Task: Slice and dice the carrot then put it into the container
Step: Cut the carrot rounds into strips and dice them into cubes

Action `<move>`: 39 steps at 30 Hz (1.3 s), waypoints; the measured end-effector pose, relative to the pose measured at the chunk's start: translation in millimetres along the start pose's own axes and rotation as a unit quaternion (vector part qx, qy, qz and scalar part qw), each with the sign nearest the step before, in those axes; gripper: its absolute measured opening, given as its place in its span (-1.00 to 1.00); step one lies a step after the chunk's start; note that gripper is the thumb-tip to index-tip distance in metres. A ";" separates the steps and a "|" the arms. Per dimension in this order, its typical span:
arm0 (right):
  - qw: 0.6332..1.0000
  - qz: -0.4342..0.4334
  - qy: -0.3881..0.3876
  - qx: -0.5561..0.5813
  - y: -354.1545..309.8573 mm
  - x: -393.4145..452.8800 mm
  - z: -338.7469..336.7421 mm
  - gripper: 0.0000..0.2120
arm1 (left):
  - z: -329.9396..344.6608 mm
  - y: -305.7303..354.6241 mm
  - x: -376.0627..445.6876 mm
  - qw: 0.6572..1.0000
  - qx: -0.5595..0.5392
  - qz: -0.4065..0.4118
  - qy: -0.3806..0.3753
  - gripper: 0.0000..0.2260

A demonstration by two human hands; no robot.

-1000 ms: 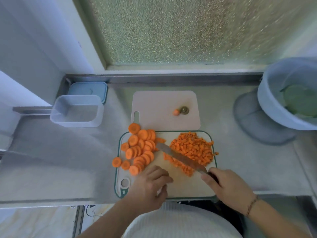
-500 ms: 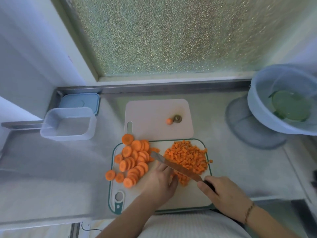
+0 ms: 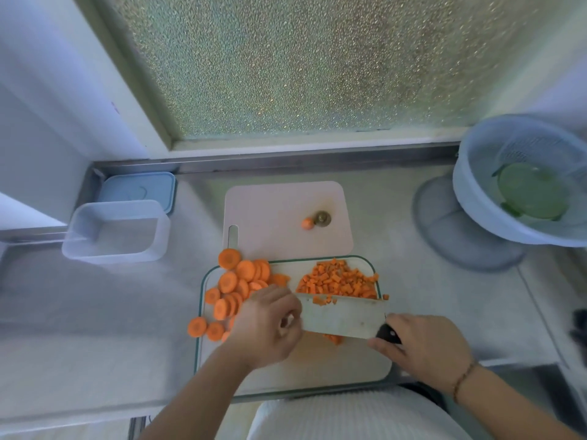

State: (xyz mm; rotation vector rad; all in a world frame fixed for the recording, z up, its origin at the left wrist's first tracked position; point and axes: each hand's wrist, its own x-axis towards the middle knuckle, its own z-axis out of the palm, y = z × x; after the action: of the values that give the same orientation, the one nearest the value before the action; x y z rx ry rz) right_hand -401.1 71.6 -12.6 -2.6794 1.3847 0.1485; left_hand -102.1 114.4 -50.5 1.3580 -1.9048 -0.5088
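Carrot slices [image 3: 236,287] beside left hand [image 3: 270,325]

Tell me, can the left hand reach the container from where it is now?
Probably yes. The left hand lies beside the knife, while the container stands open on its side of the counter, and only low carrot slices lie between them.

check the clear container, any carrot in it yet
No, the clear container is empty; the diced carrot lies on the cutting board.

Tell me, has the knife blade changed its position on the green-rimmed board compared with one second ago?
Yes. The knife has turned broadside, its flat face now showing, against the near edge of the diced carrot pile on the green-rimmed board.
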 end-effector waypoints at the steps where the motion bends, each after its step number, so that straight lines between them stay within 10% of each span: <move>1: 1.000 -0.001 0.013 -0.013 0.3 0.8 2.9 -0.35 | 6.9 -1.2 8.5 0.999 0.031 -0.004 -0.036 -0.84; 18: 0.992 -0.050 0.099 -0.056 1.5 1.9 12.5 -0.31 | 53.5 -8.5 54.4 0.962 0.174 -0.113 -0.175 -0.74; 25: 0.993 -0.041 0.101 -0.054 4.7 1.3 13.1 -0.34 | 48.1 -18.4 48.0 0.990 0.034 -0.104 -0.086 -0.66; 39: 0.991 -0.049 0.114 -0.051 12.6 -7.0 7.2 -0.35 | 40.1 -29.9 51.4 0.980 0.180 -0.025 -0.075 -0.76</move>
State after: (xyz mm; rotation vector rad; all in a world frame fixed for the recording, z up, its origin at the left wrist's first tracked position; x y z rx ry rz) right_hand -415.6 71.1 -19.5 -2.9193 1.3326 -0.1025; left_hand -122.1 52.1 -80.0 1.6404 -2.1667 -0.3058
